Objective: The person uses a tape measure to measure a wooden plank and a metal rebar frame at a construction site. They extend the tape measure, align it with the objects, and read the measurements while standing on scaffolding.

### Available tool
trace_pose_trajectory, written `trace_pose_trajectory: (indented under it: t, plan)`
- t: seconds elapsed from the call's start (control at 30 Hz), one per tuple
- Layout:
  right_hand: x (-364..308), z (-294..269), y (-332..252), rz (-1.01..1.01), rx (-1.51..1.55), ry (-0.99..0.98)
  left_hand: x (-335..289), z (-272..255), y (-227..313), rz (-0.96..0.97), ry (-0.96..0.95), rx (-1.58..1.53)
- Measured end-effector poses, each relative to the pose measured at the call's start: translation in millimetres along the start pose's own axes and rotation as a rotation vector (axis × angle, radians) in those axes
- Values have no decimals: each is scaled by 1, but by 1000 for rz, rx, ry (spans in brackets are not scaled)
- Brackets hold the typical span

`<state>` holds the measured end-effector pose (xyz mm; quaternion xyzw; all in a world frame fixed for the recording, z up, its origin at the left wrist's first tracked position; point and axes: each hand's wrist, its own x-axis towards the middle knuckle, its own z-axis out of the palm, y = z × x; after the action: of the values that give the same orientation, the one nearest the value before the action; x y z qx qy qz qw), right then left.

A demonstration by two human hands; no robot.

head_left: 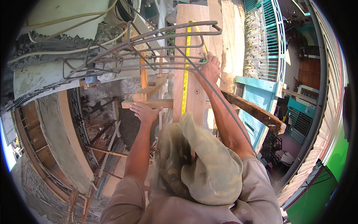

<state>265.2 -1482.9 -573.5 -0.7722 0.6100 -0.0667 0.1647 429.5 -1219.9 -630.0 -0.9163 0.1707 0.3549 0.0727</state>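
A long reddish-brown plank (197, 80) runs away from me through the middle of the view. Along it lies a yellow tape measure blade (185, 80), which bends over at its far end and comes back toward my right hand (211, 70). That hand is closed at the plank's right edge; a small green and dark bit of the tape measure's case (202, 61) shows by its fingers. My left hand (143, 111) lies with fingers apart on a short timber (164, 103) left of the plank. Olive cloth (210, 168) hides the plank's near part.
A bent steel rebar cage (130, 50) reaches over the plank from the left. A thin dark rod (220, 93) slants past my right arm. A rough dark beam (257, 112) and a turquoise railing (274, 41) stand to the right. Down at left is a concrete beam (59, 130).
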Motion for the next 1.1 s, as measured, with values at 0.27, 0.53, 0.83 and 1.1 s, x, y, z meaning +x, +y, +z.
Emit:
trace_pose_trajectory:
  t: [0.27,0.53,0.83,1.1]
  plan:
    - [2,3,0,36,-44,11,-5,-7,8,-16,-14,-5]
    - [1,1,0,30,5,-6,-1,-6,9,-66,-39,50]
    - [0,-1,1,4,5,24,5,1,8,-57,-19,95]
    - [1,2,3,15,-2,33,2,-3,10,-48,-37,89]
